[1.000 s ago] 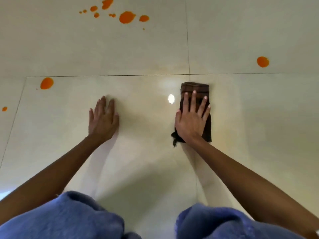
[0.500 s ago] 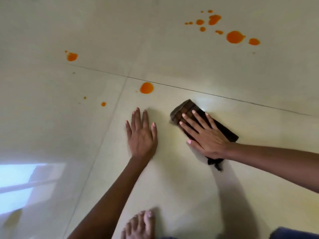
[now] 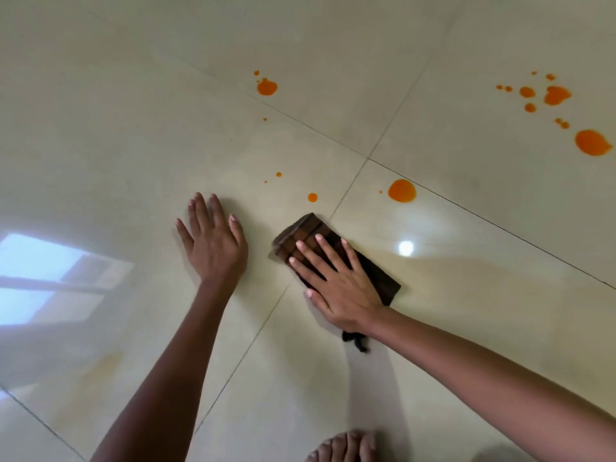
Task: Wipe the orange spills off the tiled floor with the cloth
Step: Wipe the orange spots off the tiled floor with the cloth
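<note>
Right hand (image 3: 336,288) flat, fingers spread, pressing cloth (image 3: 308,233); left hand (image 3: 213,248) flat on floor (image 3: 133,145)

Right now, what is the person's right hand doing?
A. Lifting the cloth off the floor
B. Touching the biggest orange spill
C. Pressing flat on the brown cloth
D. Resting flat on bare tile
C: the right hand lies spread flat on the folded brown cloth, which sits on the floor, while the left hand rests on bare tile.
</note>
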